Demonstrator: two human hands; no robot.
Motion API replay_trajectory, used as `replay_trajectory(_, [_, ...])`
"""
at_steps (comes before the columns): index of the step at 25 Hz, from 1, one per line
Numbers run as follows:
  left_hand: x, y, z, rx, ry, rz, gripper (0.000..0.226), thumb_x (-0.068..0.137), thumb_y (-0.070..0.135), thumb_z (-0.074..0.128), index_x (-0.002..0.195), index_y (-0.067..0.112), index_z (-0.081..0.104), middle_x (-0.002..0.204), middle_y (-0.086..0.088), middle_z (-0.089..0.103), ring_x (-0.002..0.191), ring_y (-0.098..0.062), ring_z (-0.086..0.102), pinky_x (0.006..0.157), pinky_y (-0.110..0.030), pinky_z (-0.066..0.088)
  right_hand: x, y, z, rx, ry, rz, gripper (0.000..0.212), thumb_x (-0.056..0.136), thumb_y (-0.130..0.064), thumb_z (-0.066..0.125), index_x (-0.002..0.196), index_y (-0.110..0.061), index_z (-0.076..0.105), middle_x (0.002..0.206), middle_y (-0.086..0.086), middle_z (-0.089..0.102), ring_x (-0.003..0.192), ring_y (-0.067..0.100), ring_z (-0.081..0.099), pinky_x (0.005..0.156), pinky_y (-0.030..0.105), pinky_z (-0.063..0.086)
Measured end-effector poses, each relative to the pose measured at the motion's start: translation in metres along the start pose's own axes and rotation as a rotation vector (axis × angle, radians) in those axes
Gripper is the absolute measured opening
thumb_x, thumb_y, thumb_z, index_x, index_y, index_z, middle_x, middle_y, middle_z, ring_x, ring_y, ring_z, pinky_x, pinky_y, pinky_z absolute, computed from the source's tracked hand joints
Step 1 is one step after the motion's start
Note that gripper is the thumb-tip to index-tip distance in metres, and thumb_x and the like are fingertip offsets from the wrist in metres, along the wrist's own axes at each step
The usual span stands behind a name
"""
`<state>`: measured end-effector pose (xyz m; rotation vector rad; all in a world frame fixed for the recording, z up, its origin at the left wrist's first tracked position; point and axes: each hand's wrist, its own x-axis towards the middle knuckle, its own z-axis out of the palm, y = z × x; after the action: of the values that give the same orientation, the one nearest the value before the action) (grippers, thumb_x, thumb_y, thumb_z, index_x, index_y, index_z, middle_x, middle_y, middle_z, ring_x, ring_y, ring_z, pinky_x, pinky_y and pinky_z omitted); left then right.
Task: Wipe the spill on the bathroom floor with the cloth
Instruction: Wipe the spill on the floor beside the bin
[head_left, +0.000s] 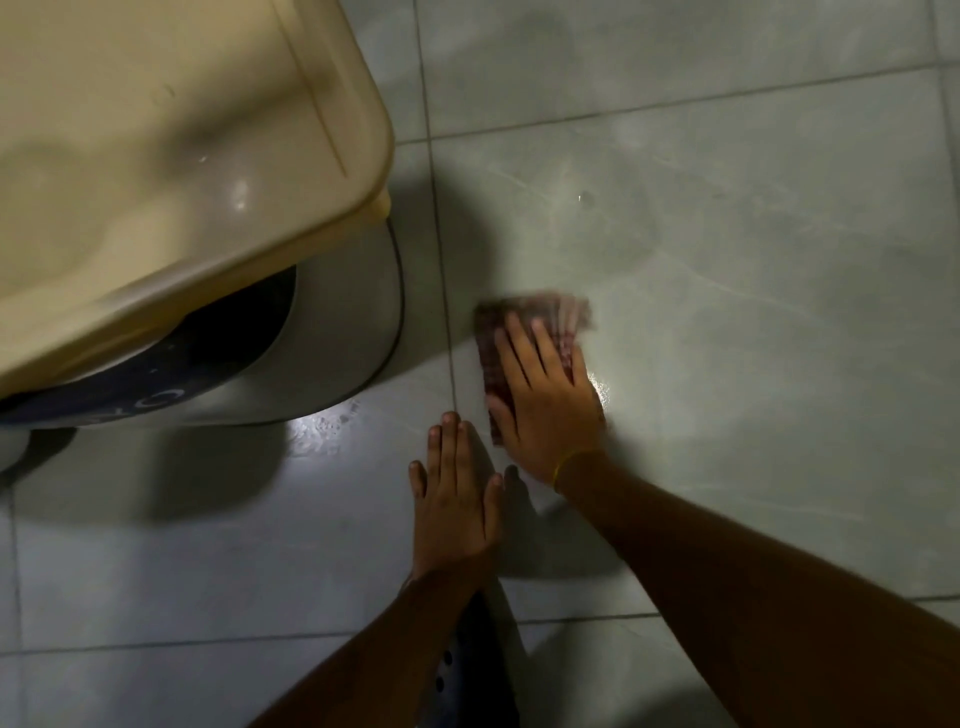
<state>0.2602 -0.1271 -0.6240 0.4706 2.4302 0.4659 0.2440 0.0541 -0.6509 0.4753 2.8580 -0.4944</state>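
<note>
A reddish-brown checked cloth (530, 343), folded into a rough rectangle, lies flat on the pale grey-green tiled bathroom floor (727, 260), just to the right of the dark grout line that runs up the floor. Its far edge is blurred; its near part is hidden under a flat palm. The spill shows as a glossy wet sheen on the floor (605, 387), touching the cloth's right near edge, and as a brighter wet patch with small bubbles (324, 423) to the left of the same grout line, well apart from the cloth. The floor beyond the cloth looks dull, with faint pale streaks.
</note>
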Motion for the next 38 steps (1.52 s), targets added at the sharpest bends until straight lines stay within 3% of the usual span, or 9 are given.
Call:
replay_trajectory(5, [0.000,0.002,-0.001,-0.003,0.017,0.018,0.075,0.106,0.050,0.026,0.166,0.023,-0.010,0.175,0.003,-0.019,0.160,-0.012,-0.021,0.128,-0.042,-0.012,-0.134,0.055,0.002,-0.100,-0.058,0.010,0.078,0.104,-0.064,0.035,0.167,-0.019,0.029,0.177,0.004,0.019,0.163,0.033,0.024,0.128,0.063,0.019])
replay_trajectory(10, [0.000,-0.003,0.002,0.008,0.015,0.020,0.076,0.105,0.053,0.024,0.166,0.022,-0.008,0.175,0.004,-0.018,0.160,-0.012,-0.021,0.127,-0.041,-0.014,0.010,0.109,-0.047,-0.103,0.070,0.225,0.082,0.102,-0.062,0.034,0.169,-0.015,0.021,0.179,0.008,0.017,0.164,0.037,0.014,0.128,0.064,0.016])
replay_trajectory(14, [0.002,-0.005,0.002,-0.019,0.006,0.022,0.076,0.103,0.055,0.021,0.166,0.024,-0.008,0.175,0.005,-0.017,0.160,-0.010,-0.021,0.127,-0.039,-0.015,0.066,0.038,-0.034,-0.088,0.074,0.075,0.081,0.104,-0.056,0.039,0.170,-0.015,0.015,0.179,0.008,0.012,0.165,0.037,0.011,0.129,0.064,0.016])
replay_trajectory(18, [0.001,-0.002,0.001,-0.023,0.032,0.015,0.074,0.103,0.053,0.019,0.167,0.023,-0.002,0.176,0.003,-0.012,0.161,-0.011,-0.017,0.130,-0.044,-0.007,-0.073,0.004,0.007,-0.044,-0.078,-0.186,0.074,0.106,-0.056,0.041,0.169,-0.023,0.020,0.178,0.001,0.017,0.166,0.025,0.005,0.128,0.062,0.022])
replay_trajectory(22, [0.001,-0.002,0.000,-0.022,0.047,0.033,0.075,0.104,0.049,0.026,0.167,0.020,0.001,0.177,0.002,-0.010,0.162,-0.013,-0.015,0.128,-0.042,-0.008,-0.161,0.072,-0.004,-0.118,-0.113,-0.186,0.073,0.105,-0.061,0.034,0.166,-0.021,0.034,0.176,-0.001,0.021,0.164,0.028,0.022,0.123,0.063,0.028])
replay_trajectory(26, [0.001,-0.003,0.001,-0.009,0.032,0.033,0.075,0.104,0.052,0.025,0.167,0.022,-0.002,0.176,0.004,-0.014,0.161,-0.013,-0.017,0.128,-0.041,-0.009,-0.020,0.124,-0.047,-0.132,0.021,0.104,0.081,0.102,-0.062,0.035,0.167,-0.014,0.027,0.177,0.008,0.022,0.163,0.036,0.022,0.129,0.062,0.017])
replay_trajectory(30, [0.001,-0.006,0.001,-0.036,0.012,0.036,0.075,0.103,0.053,0.023,0.167,0.024,-0.004,0.175,0.006,-0.016,0.161,-0.011,-0.019,0.128,-0.042,-0.010,0.087,0.042,-0.040,-0.094,0.119,0.108,0.083,0.102,-0.057,0.041,0.169,-0.015,0.018,0.179,0.007,0.014,0.165,0.037,0.012,0.130,0.062,0.012])
replay_trajectory(35, [0.002,-0.005,0.002,-0.014,0.022,0.025,0.074,0.103,0.054,0.018,0.166,0.024,-0.006,0.174,0.004,-0.016,0.161,-0.012,-0.018,0.130,-0.046,-0.006,-0.081,0.000,0.012,-0.060,-0.073,-0.186,0.072,0.107,-0.056,0.038,0.169,-0.022,0.024,0.178,0.001,0.020,0.166,0.027,0.010,0.130,0.062,0.020])
replay_trajectory(38, [0.001,-0.005,0.002,-0.025,0.045,0.043,0.076,0.103,0.052,0.023,0.167,0.019,0.001,0.176,0.003,-0.011,0.162,-0.013,-0.015,0.129,-0.044,-0.004,-0.186,0.059,0.009,-0.104,-0.110,-0.115,0.073,0.103,-0.060,0.040,0.166,-0.023,0.033,0.179,-0.006,0.013,0.162,0.030,0.028,0.126,0.061,0.026])
